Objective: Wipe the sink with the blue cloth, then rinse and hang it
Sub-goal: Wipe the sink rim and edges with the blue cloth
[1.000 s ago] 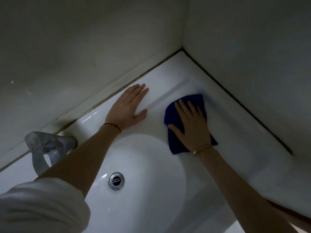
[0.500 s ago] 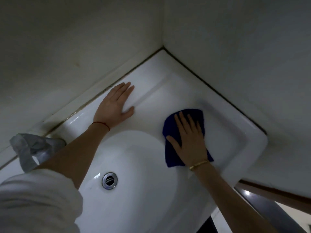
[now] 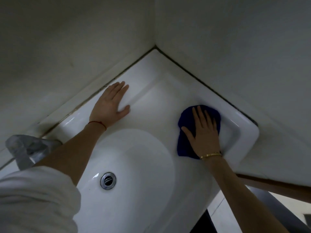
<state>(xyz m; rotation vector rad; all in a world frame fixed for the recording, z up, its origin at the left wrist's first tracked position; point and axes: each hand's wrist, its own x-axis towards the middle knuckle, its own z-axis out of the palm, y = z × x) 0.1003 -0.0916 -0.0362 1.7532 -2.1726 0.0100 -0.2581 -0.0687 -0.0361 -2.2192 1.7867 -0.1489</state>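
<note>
Fingers (image 3: pixel 201 115) of the right hand (image 3: pixel 204 133) lie flat, pressing the cloth (image 3: pixel 182 145) onto the sink (image 3: pixel 242 132) ledge, right of centre; left hand (image 3: pixel 110 105) rests open. Cloth looks soft, light; best pinched at an edge.

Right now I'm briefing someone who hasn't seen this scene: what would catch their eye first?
The blue cloth stands out, pressed flat under the right hand on the white sink ledge near its right corner. The left hand lies flat on the back ledge by the wall, and the metal drain glints low in the basin.
</note>
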